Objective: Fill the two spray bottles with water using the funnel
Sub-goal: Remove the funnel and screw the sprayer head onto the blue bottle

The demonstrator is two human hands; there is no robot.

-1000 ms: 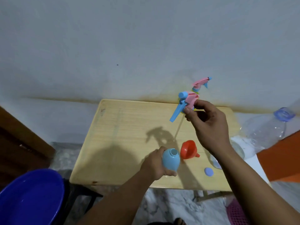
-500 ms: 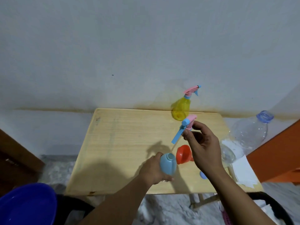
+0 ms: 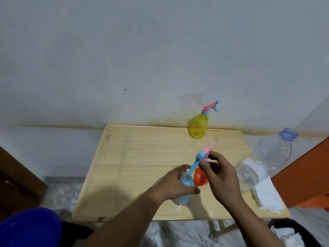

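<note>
My left hand (image 3: 175,182) grips a light blue spray bottle (image 3: 185,192) standing on the wooden table (image 3: 135,166), its neck uncovered. My right hand (image 3: 219,173) holds the pink and blue spray head (image 3: 202,155) just above that neck, its blue trigger pointing down toward the opening. The orange funnel (image 3: 199,179) lies on the table between my hands, partly hidden by them. A yellow spray bottle (image 3: 198,126) with its pink head on stands at the table's far edge by the wall.
A large clear plastic water bottle (image 3: 267,159) with no cap leans at the table's right edge over white paper (image 3: 267,196). A dark blue basin (image 3: 28,229) sits at the lower left. An orange surface (image 3: 306,175) is at the right.
My right hand has lowered the spray head from high above the table down to the blue bottle's neck. The view has tilted, bringing the yellow bottle fully into sight.
</note>
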